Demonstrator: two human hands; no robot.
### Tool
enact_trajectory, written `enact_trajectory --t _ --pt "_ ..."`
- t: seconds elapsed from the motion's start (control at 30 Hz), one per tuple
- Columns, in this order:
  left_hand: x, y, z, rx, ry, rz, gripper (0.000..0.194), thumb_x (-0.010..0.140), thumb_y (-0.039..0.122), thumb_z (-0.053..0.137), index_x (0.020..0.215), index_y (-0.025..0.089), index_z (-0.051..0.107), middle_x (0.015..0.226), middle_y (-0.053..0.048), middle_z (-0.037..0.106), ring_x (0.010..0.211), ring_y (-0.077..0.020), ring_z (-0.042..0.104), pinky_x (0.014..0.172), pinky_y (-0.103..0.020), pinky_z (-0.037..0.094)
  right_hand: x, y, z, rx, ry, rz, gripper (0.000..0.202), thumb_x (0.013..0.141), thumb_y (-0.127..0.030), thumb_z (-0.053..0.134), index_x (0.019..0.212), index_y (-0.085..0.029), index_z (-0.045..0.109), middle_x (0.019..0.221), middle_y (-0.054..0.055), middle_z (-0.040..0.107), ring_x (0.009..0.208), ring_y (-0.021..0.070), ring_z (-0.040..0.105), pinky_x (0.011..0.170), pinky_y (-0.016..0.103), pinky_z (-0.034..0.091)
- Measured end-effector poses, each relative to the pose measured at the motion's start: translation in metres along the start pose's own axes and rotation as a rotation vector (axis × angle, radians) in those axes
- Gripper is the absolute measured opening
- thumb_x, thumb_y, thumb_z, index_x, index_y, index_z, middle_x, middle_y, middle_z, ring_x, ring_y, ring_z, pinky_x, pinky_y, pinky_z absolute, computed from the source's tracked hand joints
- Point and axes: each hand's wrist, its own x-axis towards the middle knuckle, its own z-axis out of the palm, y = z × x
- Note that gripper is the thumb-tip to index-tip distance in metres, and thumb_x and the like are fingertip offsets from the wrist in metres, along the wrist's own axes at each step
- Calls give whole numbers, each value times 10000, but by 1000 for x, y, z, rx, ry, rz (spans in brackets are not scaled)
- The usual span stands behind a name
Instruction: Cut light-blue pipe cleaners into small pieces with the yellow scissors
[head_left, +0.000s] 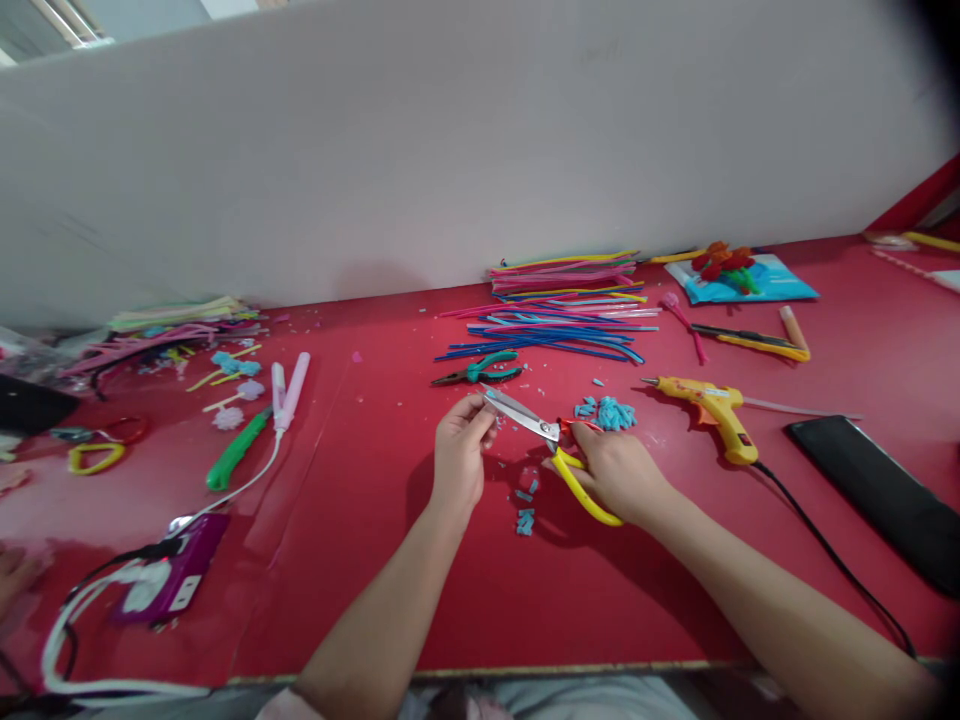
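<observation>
My right hand (619, 470) grips a pair of scissors (529, 418) with yellow and red handles, its blades pointing left. The blade tips reach my left hand (461, 440), whose thumb and fingers are pinched together. A bit of light blue, seemingly a small piece of pipe cleaner (490, 395), shows at those fingertips; most of it is hidden. Several short blue pipe cleaner pieces (525, 522) lie below the scissors. A larger blue cluster (615, 413) sits just beyond my right hand. Teal-handled pliers (487, 369) rest beyond my left hand.
Long coloured pipe cleaners (562, 320) lie by the white partition (480, 150). On the right are a yellow glue gun (709, 408) with its cord and a black pouch (870, 490). At left are a pink hair iron (291, 392), a green-handled tool (238, 448) and a purple power strip (184, 570).
</observation>
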Motion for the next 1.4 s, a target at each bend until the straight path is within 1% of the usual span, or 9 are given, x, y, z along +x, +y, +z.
enact_trajectory --t 0.3,0.6,0.93,1.03,1.13,1.2,1.27,1.33,1.4 --pt "0 0 0 -9 -3 -10 98 654 228 602 710 152 575 557 45 462 449 -30 373 405 -167 231 1 1 1 -5 -40 17 355 802 -496 321 783 -164 446 643 59 600 541 155 537 476 255 173" --pt "0 1 0 -1 -6 5 93 658 227 595 713 153 580 559 43 462 454 -33 378 408 -171 235 1 2 3 5 -52 18 392 811 -514 268 784 -166 446 618 63 598 536 166 550 466 260 184" --pt "1 0 -1 2 -10 22 102 663 232 591 723 150 587 565 39 474 454 -33 381 415 -174 244 1 2 2 8 -66 24 387 805 -513 291 775 -164 455 607 65 591 505 150 531 456 255 176" --pt "1 0 -2 9 -19 22 104 669 237 585 722 147 586 593 32 489 458 -30 377 416 -171 249 1 3 0 -2 -66 36 351 797 -491 327 759 -168 459 593 62 586 504 152 528 453 254 171" --pt "2 0 -2 18 -13 11 131 664 254 589 734 143 585 611 25 503 457 -28 382 414 -170 257 2 3 -1 12 -58 67 258 778 -416 392 755 -170 467 589 52 576 497 140 505 452 248 172" --pt "1 -1 -1 12 -14 -17 154 653 265 602 743 142 580 600 28 502 456 -29 390 415 -167 262 3 2 0 120 -25 97 215 753 -385 428 736 -175 469 572 30 553 480 121 470 450 239 188" --pt "-1 -2 1 11 -56 -83 175 637 275 620 738 141 572 585 30 504 454 -31 400 415 -164 264 6 0 1 335 36 140 208 731 -385 450 693 -181 466 544 1 512 469 102 428 445 223 217" --pt "-4 -4 5 20 -145 -175 189 633 287 628 737 142 565 585 24 519 452 -36 409 415 -163 264 8 -2 3 619 93 189 212 709 -390 470 669 -182 463 526 -24 469 458 89 400 433 207 250" --pt "-8 -5 9 43 -250 -265 195 640 296 626 742 141 566 593 13 535 447 -40 413 416 -165 268 10 -4 3 918 104 230 204 697 -385 480 688 -182 468 493 -51 425 418 77 384 408 198 279"
